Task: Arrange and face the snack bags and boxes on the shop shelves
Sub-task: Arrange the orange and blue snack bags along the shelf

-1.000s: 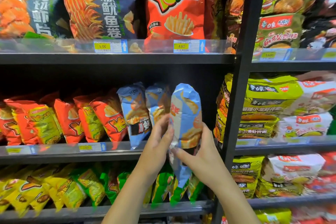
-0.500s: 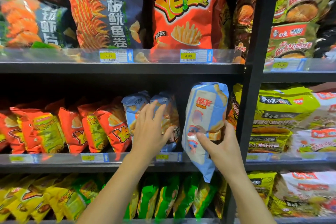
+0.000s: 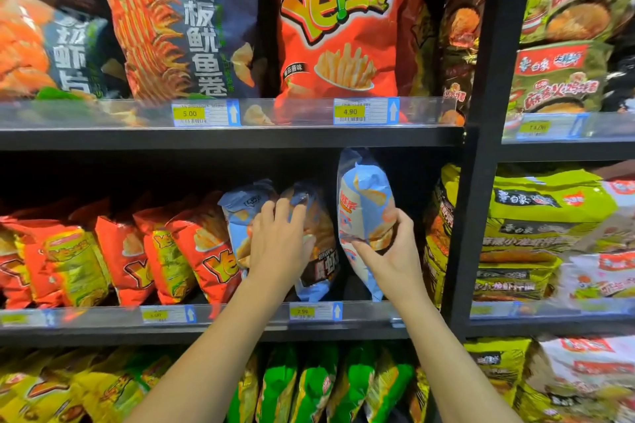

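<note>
– While the right hand (image 3: 388, 251) holds that pale blue bag (image 3: 364, 196) upright in the head view, where is the bag?
– Just in front of the gap at the right end of the middle shelf (image 3: 240, 326), with its bottom corner near the shelf lip. It's right of the 2 standing blue bags (image 3: 309, 278). The fingers wrap its right edge and the thumb crosses the lower front, so the grip is around the bag's waist.
– And the left hand (image 3: 278, 240)?
– Its fingers are spread and slightly bent, pressing on those 2 bags, which stand just right of the red bags (image 3: 192, 251). I see it grasping nothing.
– How will the bag handle?
– Light, I'd judge: puffed with air, soft, with slick film and brittle crisps inside. Squeezing the middle could crush them. Holding the side edges or the crimped top seam looks safer.
</note>
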Tool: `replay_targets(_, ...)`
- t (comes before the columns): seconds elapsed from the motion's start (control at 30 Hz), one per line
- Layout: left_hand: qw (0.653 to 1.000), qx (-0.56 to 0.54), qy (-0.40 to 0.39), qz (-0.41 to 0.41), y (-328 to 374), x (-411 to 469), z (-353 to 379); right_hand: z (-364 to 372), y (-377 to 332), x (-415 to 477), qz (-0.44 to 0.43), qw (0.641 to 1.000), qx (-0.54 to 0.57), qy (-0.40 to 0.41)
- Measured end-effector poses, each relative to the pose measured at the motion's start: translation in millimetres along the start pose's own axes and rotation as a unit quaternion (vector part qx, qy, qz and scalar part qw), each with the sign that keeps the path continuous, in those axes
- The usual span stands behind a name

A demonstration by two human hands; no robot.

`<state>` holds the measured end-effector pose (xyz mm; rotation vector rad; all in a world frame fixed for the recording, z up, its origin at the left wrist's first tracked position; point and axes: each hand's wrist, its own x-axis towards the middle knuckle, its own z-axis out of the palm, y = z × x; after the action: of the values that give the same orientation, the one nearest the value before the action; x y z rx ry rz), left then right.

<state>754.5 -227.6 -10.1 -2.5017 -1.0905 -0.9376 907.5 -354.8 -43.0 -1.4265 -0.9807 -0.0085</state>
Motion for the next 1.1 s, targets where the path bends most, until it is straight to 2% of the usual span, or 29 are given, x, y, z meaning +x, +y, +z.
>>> replay_targets(0.33, 1.0, -0.002, -0.001, -0.012, -7.8, -3.9, -1.2, 16.0, 17.6, 22.1, 0.032, 0.996, -0.075, -0.028)
replay_targets(0.6, 1.0, -0.002, -0.005, -0.005, -13.2, -8.7, -6.9, 21.9, 41.1, 15.4, 0.089, 0.982, -0.135, -0.094)
replay_targets(0.9, 0.999, -0.028, 0.017, 0.021, -26.5, -16.3, -13.7, 14.4, 7.7, 7.7, 0.089, 0.958, -0.254, -0.1)
replay_targets(0.97, 0.999, -0.034, 0.022, 0.027, -35.8, -23.5, -18.1, 9.7, -3.4, 1.9, 0.097, 0.94, -0.311, -0.097)
replay_targets(1.1, 0.999, -0.037, 0.022, 0.023, -57.4, -46.9, -29.5, 7.3, -27.6, -15.7, 0.093, 0.874, -0.455, -0.142)
